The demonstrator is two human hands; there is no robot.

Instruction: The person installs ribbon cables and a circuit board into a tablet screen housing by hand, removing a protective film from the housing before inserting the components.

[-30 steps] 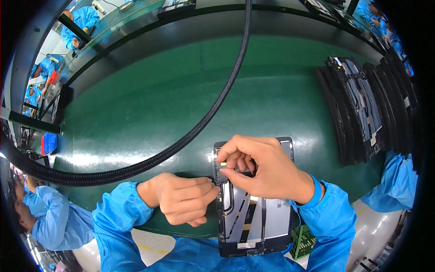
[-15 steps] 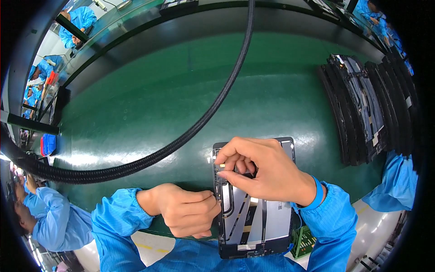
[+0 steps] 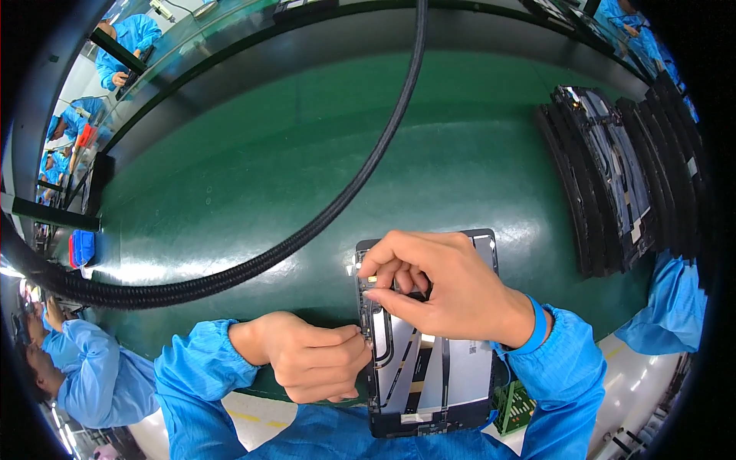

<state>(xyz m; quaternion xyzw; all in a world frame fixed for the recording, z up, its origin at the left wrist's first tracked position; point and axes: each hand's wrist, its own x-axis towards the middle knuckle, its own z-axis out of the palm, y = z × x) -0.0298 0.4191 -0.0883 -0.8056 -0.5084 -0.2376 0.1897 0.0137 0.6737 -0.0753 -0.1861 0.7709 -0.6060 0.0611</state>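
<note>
An opened tablet (image 3: 468,368), its pale inner panel, black strips and small parts exposed, lies at the near edge of the green workbench. My left hand (image 3: 318,356) is closed at the tablet's left edge, with the thumb and forefinger pinched at the rim. Over the upper part of the tablet, my right hand (image 3: 441,287) is bent, thumb and forefinger close together at the upper left edge. A small yellowish part shows between those two fingertips; whatever they grip is too small to make out. A blue band (image 3: 534,326) circles my right wrist.
Several dark tablet-like panels (image 3: 606,184) stand stacked at the right of the green workbench (image 3: 253,176). A thick black braided hose (image 3: 337,203) arches across the view. Below the right forearm is a green circuit board (image 3: 515,408). Blue and red bins (image 3: 83,247) sit at left; people in blue work nearby.
Both hands hold nearly the same place. The tablet's upper end has shifted very slightly left and away from me, and the view has moved a little.
</note>
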